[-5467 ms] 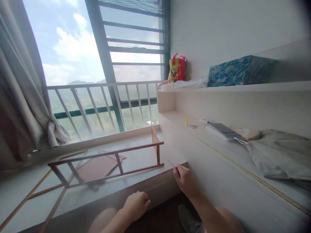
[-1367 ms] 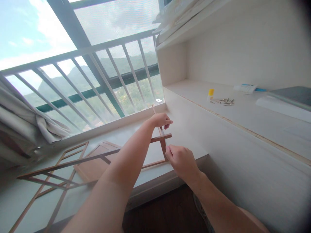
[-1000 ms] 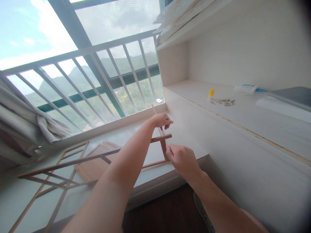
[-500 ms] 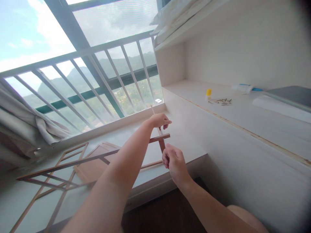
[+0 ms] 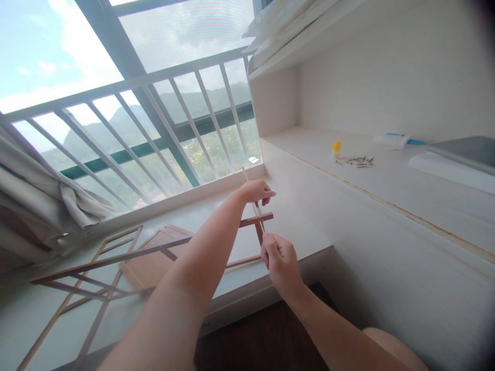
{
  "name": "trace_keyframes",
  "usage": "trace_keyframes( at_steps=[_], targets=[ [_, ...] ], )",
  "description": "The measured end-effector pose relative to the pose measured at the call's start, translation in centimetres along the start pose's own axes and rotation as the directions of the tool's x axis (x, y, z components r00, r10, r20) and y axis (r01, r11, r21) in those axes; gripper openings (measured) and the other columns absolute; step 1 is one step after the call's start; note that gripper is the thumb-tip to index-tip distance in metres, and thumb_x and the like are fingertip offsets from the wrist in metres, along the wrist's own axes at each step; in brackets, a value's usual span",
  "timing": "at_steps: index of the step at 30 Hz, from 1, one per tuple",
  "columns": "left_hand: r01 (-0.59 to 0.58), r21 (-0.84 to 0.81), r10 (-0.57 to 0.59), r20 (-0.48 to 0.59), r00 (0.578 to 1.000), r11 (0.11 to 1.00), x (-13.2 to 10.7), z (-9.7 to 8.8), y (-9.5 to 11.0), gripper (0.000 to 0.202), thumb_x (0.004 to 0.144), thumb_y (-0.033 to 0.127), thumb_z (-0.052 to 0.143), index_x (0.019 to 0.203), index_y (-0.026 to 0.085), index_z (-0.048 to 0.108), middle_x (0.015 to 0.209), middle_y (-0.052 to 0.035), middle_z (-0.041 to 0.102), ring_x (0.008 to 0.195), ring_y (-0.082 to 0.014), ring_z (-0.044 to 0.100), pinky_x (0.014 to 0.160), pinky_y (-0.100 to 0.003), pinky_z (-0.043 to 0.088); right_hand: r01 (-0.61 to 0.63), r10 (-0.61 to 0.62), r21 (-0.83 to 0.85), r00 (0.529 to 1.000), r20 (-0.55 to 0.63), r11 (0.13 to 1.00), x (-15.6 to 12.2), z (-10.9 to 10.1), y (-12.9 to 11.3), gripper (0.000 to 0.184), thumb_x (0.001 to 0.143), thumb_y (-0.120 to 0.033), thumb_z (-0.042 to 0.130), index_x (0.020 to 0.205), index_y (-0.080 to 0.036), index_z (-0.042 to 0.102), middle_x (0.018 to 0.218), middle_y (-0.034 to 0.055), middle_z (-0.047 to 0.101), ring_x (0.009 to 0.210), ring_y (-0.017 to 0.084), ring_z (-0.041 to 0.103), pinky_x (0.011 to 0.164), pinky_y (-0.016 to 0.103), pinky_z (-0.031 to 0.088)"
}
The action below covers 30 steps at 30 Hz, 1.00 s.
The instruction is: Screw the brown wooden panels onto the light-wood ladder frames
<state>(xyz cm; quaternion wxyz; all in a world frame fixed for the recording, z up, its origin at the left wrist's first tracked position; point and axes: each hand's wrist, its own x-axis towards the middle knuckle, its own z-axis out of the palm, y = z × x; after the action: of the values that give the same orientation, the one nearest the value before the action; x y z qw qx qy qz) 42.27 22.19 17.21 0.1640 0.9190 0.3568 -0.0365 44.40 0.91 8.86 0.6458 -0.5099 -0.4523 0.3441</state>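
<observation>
My left hand [image 5: 258,191] reaches across to the upright wooden frame [image 5: 112,264], its fingers curled at the end near the wall. Just below it, a crossbar end [image 5: 265,217] of the frame sticks out to the right. My right hand [image 5: 279,255] is closed around a thin metal rod [image 5: 263,226], probably a hex key, whose tip meets that crossbar end. Most of the rod is hidden in my fist. My left forearm covers the frame's middle.
Flat wooden frames [image 5: 87,337] and a brown panel [image 5: 145,260] lie on the pale ledge at left. Several screws [image 5: 361,161], a yellow-capped bottle [image 5: 336,150] and a blue-and-white item [image 5: 398,139] are on the shelf [image 5: 386,178]. A railing [image 5: 127,82] and curtain [image 5: 69,185] border the window.
The view has shifted slightly. My right hand has turned a little at the crossbar end, and more of the thin rod shows. My left hand keeps its place on the frame.
</observation>
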Motion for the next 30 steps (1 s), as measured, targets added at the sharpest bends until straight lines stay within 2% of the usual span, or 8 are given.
trace_keyframes(
  at_steps=[4, 9, 20, 26, 30],
  targets=[
    [0.01, 0.002, -0.01, -0.008, 1.0, 1.0, 0.0, 0.0, 0.0, 0.042, 0.086, 0.046, 0.051, 0.058, 0.019, 0.068, 0.056, 0.0014, 0.063, 0.048, -0.009, 0.053, 0.062, -0.024, 0.039, 0.029, -0.029, -0.158, 1.0, 0.003, 0.987, 0.4, -0.3, 0.3, 0.043, 0.096, -0.037, 0.039, 0.056, -0.022, 0.031, 0.049, -0.0059, 0.029, 0.048, 0.011, 0.031, 0.05, 0.028, 0.021],
    [0.016, -0.009, -0.016, -0.013, 1.0, 1.0, -0.1, 0.0, 0.1, 0.041, 0.084, 0.046, 0.053, 0.057, 0.019, 0.068, 0.057, 0.0012, 0.064, 0.05, -0.0091, 0.053, 0.061, -0.024, 0.039, 0.09, -0.089, -0.316, 0.996, 0.018, 0.944, 1.2, -1.0, 0.6, 0.041, 0.094, -0.033, 0.04, 0.057, -0.021, 0.029, 0.05, -0.0062, 0.024, 0.048, 0.01, 0.028, 0.052, 0.029, 0.017],
    [0.02, -0.016, -0.02, -0.011, 1.0, 1.0, -0.3, -0.1, 0.3, 0.041, 0.084, 0.046, 0.053, 0.057, 0.018, 0.067, 0.058, 0.0007, 0.065, 0.049, -0.0093, 0.054, 0.062, -0.024, 0.04, 0.135, -0.123, -0.465, 0.991, 0.057, 0.875, 1.9, -2.1, 0.3, 0.04, 0.095, -0.033, 0.037, 0.057, -0.021, 0.036, 0.049, -0.0045, 0.035, 0.049, 0.011, 0.034, 0.052, 0.028, 0.017],
    [0.011, -0.01, -0.011, -0.012, 1.0, 1.0, -0.1, 0.1, 0.1, 0.042, 0.085, 0.047, 0.052, 0.057, 0.018, 0.067, 0.06, 0.0006, 0.066, 0.049, -0.0091, 0.052, 0.061, -0.024, 0.039, 0.2, -0.159, -0.665, 0.98, 0.122, 0.719, 2.0, -2.7, 0.1, 0.036, 0.094, -0.029, 0.039, 0.06, -0.02, 0.045, 0.05, -0.0026, 0.043, 0.049, 0.012, 0.035, 0.055, 0.029, 0.017],
    [0.003, -0.004, -0.003, -0.013, 1.0, 1.0, 0.0, 0.1, 0.0, 0.043, 0.084, 0.048, 0.051, 0.058, 0.018, 0.067, 0.057, 0.0003, 0.064, 0.048, -0.0093, 0.052, 0.059, -0.024, 0.038, 0.225, -0.178, -0.736, 0.974, 0.143, 0.639, 2.1, -2.9, -0.1, 0.035, 0.094, -0.029, 0.04, 0.061, -0.019, 0.047, 0.052, -0.0014, 0.047, 0.052, 0.013, 0.034, 0.056, 0.03, 0.016]
  ],
)
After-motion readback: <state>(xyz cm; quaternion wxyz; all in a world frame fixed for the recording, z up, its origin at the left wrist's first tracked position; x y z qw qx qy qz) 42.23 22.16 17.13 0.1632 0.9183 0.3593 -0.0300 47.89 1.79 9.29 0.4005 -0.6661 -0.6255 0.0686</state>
